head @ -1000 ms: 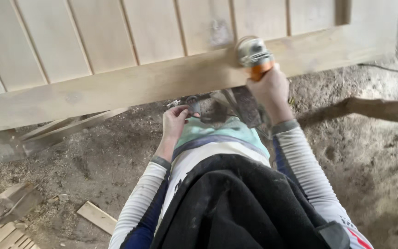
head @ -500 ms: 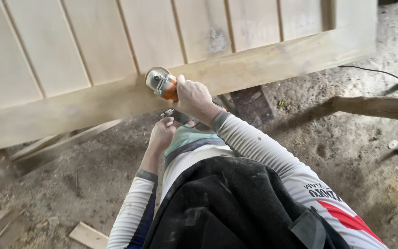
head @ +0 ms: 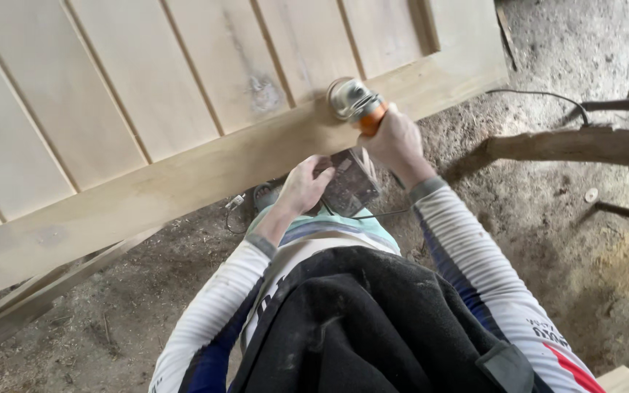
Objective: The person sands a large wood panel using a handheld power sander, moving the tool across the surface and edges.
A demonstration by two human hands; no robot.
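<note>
Wooden door panel (head: 183, 160) lies flat | right hand (head: 396, 142) wraps tight around orange sander (head: 354, 102), pressed on the panel's front rail | left hand (head: 303, 185) rests curled below the edge, grip unclear

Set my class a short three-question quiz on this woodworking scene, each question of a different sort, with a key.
1. True or false: the right hand grips the orange power sander.
2. The sander's disc rests on: A) the dirt floor, B) the wooden panel's lower rail, C) the log.
3. Fill in: the left hand is near the person's ____, below the rail.

Key: 1 true; 2 B; 3 waist.
</note>
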